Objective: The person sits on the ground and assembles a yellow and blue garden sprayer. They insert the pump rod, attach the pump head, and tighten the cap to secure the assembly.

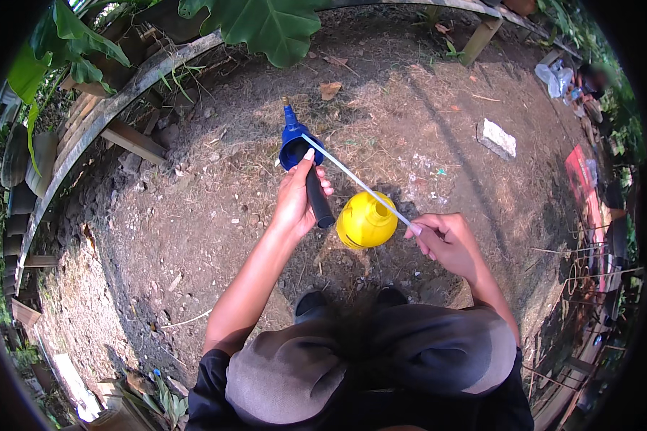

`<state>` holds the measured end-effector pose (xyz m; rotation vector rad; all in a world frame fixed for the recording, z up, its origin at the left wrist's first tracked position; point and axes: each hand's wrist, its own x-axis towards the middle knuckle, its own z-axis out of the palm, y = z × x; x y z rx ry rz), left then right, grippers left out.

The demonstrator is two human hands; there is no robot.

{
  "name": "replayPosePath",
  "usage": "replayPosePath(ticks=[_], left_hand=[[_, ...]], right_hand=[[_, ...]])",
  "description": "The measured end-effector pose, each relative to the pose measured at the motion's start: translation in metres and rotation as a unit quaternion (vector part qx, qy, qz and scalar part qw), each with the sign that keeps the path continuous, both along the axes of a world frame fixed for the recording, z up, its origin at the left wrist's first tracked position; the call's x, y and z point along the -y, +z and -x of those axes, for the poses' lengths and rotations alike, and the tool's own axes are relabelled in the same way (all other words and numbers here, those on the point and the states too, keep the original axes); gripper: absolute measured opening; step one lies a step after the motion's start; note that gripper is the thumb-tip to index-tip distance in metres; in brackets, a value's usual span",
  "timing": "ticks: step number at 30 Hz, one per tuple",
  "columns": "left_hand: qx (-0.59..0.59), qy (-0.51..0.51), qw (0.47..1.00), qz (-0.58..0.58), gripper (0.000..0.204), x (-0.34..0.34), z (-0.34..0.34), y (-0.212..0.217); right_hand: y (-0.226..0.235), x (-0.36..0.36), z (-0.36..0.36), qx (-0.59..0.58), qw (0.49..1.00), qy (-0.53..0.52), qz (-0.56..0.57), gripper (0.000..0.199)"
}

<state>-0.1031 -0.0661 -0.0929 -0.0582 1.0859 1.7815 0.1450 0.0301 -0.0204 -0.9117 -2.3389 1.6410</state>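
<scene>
My left hand (295, 195) is closed around a blue and black sprayer head (292, 141). Its blue nozzle points away from me, and its black cylinder (318, 199) hangs toward me beneath my fingers. Between thumb and fingertips, my right hand (442, 243) pinches the near end of a thin whitish tube (356, 178). The tube runs slantwise up to the blue part, where its far end touches or overlaps the rim; whether it is fixed there I cannot tell. Below the tube, a round yellow bottle (361, 227) stands on the ground with its neck uncapped.
Bare brown soil with dry grass (216, 215) surrounds me. A whitish stone block (497, 138) lies at the far right. Large green leaves (266, 29) overhang the far edge, and a curved wooden border (97, 118) runs along the left. Plastic scraps (553, 77) lie at the right.
</scene>
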Motion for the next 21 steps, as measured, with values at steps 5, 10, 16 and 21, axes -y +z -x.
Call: replayPosePath(ticks=[5, 10, 16, 21], left_hand=[[0.048, -0.017, 0.998, -0.023, 0.03, -0.001, 0.006, -0.011], [0.021, 0.004, 1.0, -0.008, 0.034, -0.004, 0.005, -0.008], [0.006, 0.001, 1.0, 0.006, 0.042, -0.005, 0.001, -0.012], [-0.014, 0.01, 1.0, 0.024, 0.046, -0.008, 0.0, -0.01]], right_hand=[[0.004, 0.001, 0.002, 0.022, 1.0, 0.008, 0.001, 0.022], [0.0, -0.002, 0.002, 0.035, 0.999, -0.028, 0.015, 0.021], [-0.007, -0.003, 0.004, 0.036, 0.999, -0.016, 0.001, 0.024], [-0.005, -0.004, 0.004, 0.05, 0.997, -0.037, 0.036, 0.023]])
